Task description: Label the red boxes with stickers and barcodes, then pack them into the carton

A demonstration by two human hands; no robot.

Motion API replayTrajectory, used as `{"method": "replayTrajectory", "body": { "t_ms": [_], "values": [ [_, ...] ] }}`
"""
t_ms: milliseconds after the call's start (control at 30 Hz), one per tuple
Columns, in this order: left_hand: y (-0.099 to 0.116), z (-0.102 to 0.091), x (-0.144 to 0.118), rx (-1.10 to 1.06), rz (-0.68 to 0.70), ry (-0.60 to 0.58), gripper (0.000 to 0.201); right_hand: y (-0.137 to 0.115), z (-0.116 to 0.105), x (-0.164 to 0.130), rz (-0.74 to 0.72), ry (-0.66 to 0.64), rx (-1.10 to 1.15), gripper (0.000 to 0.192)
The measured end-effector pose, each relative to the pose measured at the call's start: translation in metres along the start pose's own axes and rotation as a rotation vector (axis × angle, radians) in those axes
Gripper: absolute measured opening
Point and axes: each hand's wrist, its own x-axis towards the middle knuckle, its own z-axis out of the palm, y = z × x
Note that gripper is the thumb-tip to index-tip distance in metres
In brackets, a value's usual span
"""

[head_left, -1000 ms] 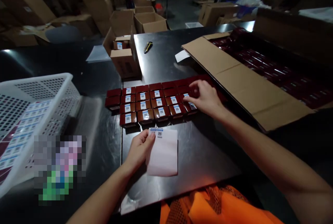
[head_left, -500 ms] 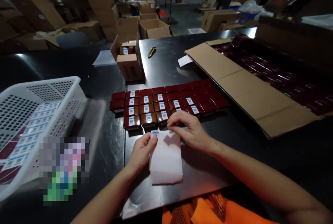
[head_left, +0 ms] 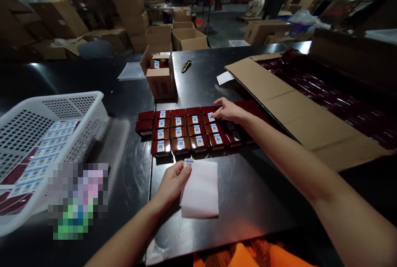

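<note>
My left hand (head_left: 173, 180) pinches a white sheet of label backing paper (head_left: 201, 192) by its upper left edge. One blue-and-white label shows at that corner, beside my thumb. Over the dark red small boxes (head_left: 181, 146), my right hand (head_left: 228, 110) reaches forward, with its fingertips at the edge of a label sticker (head_left: 211, 116) lying against a box top. The boxes stand in tight rows, and many carry a similar label with a square code. My right hand and forearm hide several boxes on the right side.
A white plastic basket (head_left: 101, 103) with label sheets stands at left, beside a pixelated patch. Behind the rows are an open carton (head_left: 161, 82), a yellow-black utility knife (head_left: 186, 66) and a white paper slip (head_left: 224, 78). A large carton (head_left: 279, 97) of dark red boxes fills the right.
My right hand has moved from the backing paper forward to the boxes. A label now shows at its fingertips on a previously bare box. My left hand keeps the paper.
</note>
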Motion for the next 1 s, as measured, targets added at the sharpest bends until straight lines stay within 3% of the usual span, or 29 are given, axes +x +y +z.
{"method": "replayTrajectory", "body": {
  "t_ms": [133,300,367,433,500,567,633,733,833,900,933,1000],
  "values": [
    [0.001,0.001,0.000,0.003,-0.002,-0.001,0.053,0.001,0.002,0.005,-0.008,0.022,-0.130,0.051],
    [0.002,0.000,0.000,0.017,0.025,0.017,0.052,-0.015,-0.007,0.003,-0.049,0.148,-0.384,0.072],
    [0.001,-0.001,0.001,0.005,0.041,0.027,0.051,-0.018,-0.005,-0.013,-0.164,0.204,-0.508,0.069],
    [-0.001,-0.003,0.001,0.003,0.061,0.041,0.050,-0.014,0.007,-0.040,-0.399,0.208,-0.555,0.055],
    [-0.002,-0.004,0.002,0.024,0.092,0.051,0.048,-0.004,0.027,-0.074,-0.643,0.118,-0.488,0.041],
    [-0.003,-0.005,0.003,0.061,0.125,0.041,0.048,0.009,0.050,-0.103,-0.765,0.021,-0.468,0.035],
    [-0.004,-0.005,0.004,0.085,0.146,0.006,0.048,0.022,0.070,-0.122,-0.832,0.022,-0.478,0.026],
    [-0.005,-0.005,0.005,0.089,0.145,-0.003,0.049,0.037,0.089,-0.130,-0.920,0.122,-0.479,0.014],
    [-0.004,-0.005,0.006,0.063,0.137,0.051,0.053,0.045,0.094,-0.134,-1.064,0.224,-0.489,0.013],
    [-0.004,-0.005,0.006,0.045,0.141,0.065,0.053,0.043,0.092,-0.137,-1.165,0.196,-0.425,0.013],
    [-0.003,-0.004,0.006,0.044,0.138,0.063,0.052,0.040,0.089,-0.138,-1.171,0.164,-0.336,0.011],
    [-0.002,-0.004,0.006,0.050,0.119,0.060,0.051,0.029,0.079,-0.129,-1.050,0.139,-0.079,0.006]
  ]
}}
